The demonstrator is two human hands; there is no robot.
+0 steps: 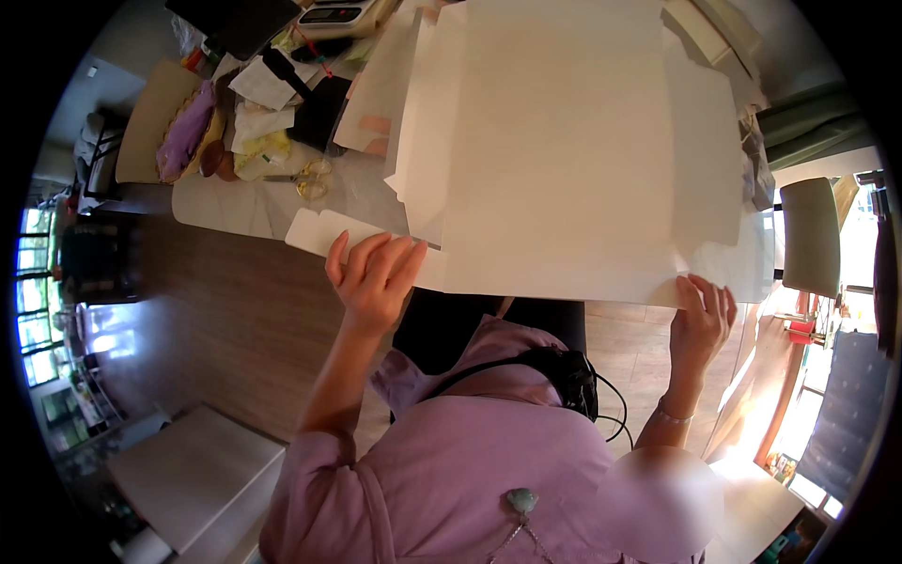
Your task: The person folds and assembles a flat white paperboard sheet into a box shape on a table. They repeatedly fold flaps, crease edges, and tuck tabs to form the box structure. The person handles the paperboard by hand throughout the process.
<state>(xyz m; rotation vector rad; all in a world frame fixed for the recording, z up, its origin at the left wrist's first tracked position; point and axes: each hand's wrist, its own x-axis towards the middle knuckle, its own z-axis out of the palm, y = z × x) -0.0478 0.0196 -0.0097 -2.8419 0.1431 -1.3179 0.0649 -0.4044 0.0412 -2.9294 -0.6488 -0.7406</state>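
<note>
A large white cardboard sheet [564,141], cut and creased with side flaps like an unfolded box, lies across the table in front of me. At its near left corner, my left hand [374,277] holds a narrow flap [324,230], fingers bent over the top and the thumb's hold partly hidden. The near right corner is pinched by my right hand [703,320], its fingertips on the edge. Between my hands the sheet's near edge runs almost straight and sticks out past the table toward my lap.
Yellow-handled scissors [313,180] lie on the table [221,207] left of the sheet. Beyond them are crumpled papers [261,120], a black stand [319,113] and a scale [334,14]. A basket with purple cloth [188,132] sits far left. A chair [810,235] stands at the right.
</note>
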